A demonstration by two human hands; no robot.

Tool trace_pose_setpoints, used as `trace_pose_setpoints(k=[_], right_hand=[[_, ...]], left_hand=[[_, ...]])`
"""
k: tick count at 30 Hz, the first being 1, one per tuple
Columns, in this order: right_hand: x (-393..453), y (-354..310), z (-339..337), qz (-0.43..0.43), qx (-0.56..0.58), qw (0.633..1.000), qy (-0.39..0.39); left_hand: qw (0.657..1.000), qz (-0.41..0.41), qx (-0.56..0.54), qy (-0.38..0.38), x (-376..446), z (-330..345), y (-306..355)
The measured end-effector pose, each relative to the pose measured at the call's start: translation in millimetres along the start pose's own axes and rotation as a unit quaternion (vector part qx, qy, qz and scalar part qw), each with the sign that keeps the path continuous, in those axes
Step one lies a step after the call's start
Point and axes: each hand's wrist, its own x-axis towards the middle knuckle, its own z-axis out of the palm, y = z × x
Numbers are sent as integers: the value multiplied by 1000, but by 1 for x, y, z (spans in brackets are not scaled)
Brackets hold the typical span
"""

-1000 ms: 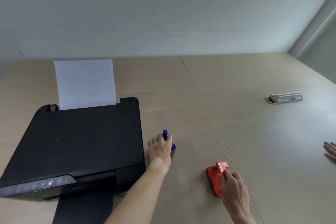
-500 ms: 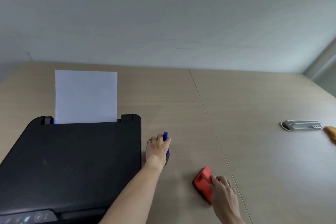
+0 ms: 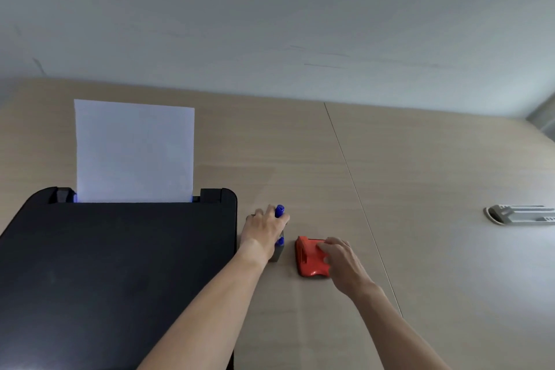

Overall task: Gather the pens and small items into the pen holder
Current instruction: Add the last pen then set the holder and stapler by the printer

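Fingers (image 3: 264, 216) of the left hand (image 3: 262, 230) hold the blue pens (image 3: 279, 211); right hand (image 3: 338, 255) fingers grip the red item (image 3: 309, 258) on the counter (image 3: 420, 189).

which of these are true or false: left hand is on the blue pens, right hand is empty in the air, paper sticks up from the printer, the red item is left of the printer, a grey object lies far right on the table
1. The left hand is on the blue pens. True.
2. The right hand is empty in the air. False: it rests on the red item.
3. Paper sticks up from the printer. True.
4. The red item is left of the printer. False: it lies to its right.
5. A grey object lies far right on the table. True.
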Motion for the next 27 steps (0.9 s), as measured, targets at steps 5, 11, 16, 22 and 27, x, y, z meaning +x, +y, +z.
trace_pose_setpoints(k=[5, 11, 16, 22, 27], right_hand=[[26, -5, 1, -10, -4, 1000, -16], [41, -9, 1, -8, -11, 1000, -19], [43, -7, 2, -7, 2, 1000, -23], [20, -12, 1, 21, 85, 994, 65], [-55, -14, 41, 97, 171, 949, 248]], left_hand=[[1000, 2, 24, 6, 5, -1, -2], [999, -7, 31, 12, 8, -3, -3], [999, -6, 39, 23, 9, -1, -5], [999, 0, 47, -5, 9, 3, -10], [999, 13, -26, -39, -1, -13, -10]])
